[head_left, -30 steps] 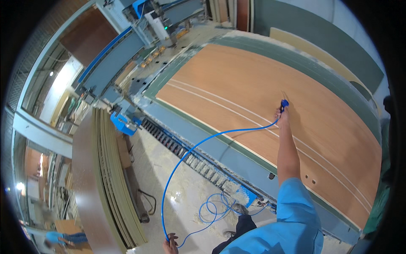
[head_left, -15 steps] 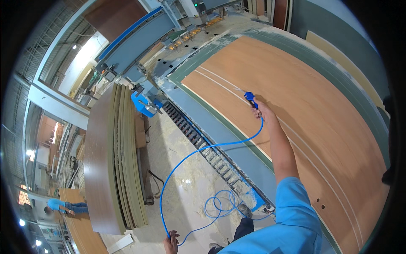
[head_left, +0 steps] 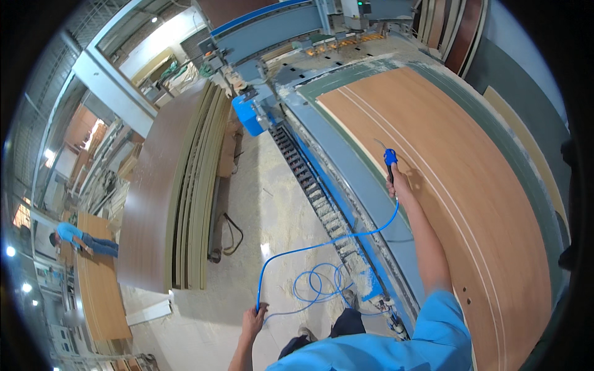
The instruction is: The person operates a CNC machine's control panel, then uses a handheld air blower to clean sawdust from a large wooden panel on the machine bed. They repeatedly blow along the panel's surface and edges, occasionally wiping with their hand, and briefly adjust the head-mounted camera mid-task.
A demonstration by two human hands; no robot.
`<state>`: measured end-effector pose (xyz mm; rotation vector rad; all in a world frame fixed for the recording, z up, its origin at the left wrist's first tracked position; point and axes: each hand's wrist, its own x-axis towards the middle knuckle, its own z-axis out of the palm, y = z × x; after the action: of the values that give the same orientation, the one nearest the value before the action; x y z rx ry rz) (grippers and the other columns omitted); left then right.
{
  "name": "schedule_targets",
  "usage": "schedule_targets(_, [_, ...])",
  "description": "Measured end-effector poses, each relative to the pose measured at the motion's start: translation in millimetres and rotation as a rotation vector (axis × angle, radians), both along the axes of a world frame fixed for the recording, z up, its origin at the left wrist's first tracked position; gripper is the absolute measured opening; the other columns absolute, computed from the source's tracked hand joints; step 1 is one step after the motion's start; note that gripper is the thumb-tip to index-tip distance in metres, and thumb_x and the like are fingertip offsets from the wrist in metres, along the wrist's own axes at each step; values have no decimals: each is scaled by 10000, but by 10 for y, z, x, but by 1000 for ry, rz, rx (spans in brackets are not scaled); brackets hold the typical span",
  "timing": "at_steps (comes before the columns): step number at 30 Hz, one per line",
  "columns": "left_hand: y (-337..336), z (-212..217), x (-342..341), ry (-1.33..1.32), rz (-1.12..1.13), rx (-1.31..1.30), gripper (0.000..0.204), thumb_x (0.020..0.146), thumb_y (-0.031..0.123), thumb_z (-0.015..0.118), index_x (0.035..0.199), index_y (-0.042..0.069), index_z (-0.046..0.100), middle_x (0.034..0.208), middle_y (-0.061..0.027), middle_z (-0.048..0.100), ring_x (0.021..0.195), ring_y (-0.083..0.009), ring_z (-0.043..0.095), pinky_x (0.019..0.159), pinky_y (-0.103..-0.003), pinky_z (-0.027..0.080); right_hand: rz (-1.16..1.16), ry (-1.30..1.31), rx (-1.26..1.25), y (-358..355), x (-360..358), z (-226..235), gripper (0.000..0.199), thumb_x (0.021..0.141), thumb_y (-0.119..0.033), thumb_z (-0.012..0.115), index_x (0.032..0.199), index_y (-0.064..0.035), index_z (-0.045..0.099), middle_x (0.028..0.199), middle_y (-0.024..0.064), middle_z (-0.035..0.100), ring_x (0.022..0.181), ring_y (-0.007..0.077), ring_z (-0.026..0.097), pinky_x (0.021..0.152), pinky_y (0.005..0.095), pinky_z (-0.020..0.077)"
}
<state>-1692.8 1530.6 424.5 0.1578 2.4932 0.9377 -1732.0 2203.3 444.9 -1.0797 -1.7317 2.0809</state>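
My right hand is closed round a blue air blow gun with a thin nozzle, held above a wood-coloured door panel. Two pale parallel grooves run the length of the panel, and two small dark holes sit near its close end. From the gun's base a blue air hose sags across to my left hand, whose fingers are wrapped round it over the floor. The rest of the hose lies in loose loops beside my feet.
The panel rests on a machine bed with a blue-grey edge; a dusty cable chain runs alongside. At left stands a stack of panels. A machine gantry spans the far end. Another person stands at far left by a panel.
The view has shifted, with the machine and stack now further right. My right hand and the blow gun have moved toward the panel's left edge. My left hand still grips the hose.
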Motion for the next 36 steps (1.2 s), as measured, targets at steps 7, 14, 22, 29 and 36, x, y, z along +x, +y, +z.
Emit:
schedule_targets(7, [-865,-864,-180,-121,-254,-20,381,1011,373,566,1076,34,728,777,-154,696,718,-257,684,665,-413,514,695,-306,-17,-2198,1831,436,674,966,-691,500,773,-60,638,597,13,555,436,78,430,391,277,328])
schedule_targets(14, [-1642,-1586,517,-343,-806,-145,400,951,427,588,1049,75,750,937,-221,724,915,-391,701,806,-483,527,1082,-494,-585,-4343,4076,1426,545,1022,-488,545,846,2,704,657,34,607,458,56,419,401,255,303])
schedule_targets(22, [-2889,-2018,1468,-305,-753,-208,420,958,397,613,1100,21,734,1067,-223,733,1027,-375,700,880,-451,528,-47,-507,-443,-5489,6653,1006,636,978,-657,511,851,-49,652,672,45,600,409,55,361,390,232,270])
schedule_targets(29, [-4300,-2007,1614,-347,-413,-144,300,998,309,608,1033,36,727,958,-143,731,961,-273,690,867,-374,510,-1253,-347,-670,-7453,9454,-935,635,988,-702,425,815,-109,576,637,31,591,389,51,381,384,202,342])
schedule_targets(36, [-5571,-1410,2159,114,-732,-255,155,965,160,624,1036,59,717,1032,-124,679,956,-274,677,834,-393,511,-1666,-224,-800,-10032,11441,-2048,662,1008,-693,367,789,-98,559,602,30,572,396,59,400,376,215,356])
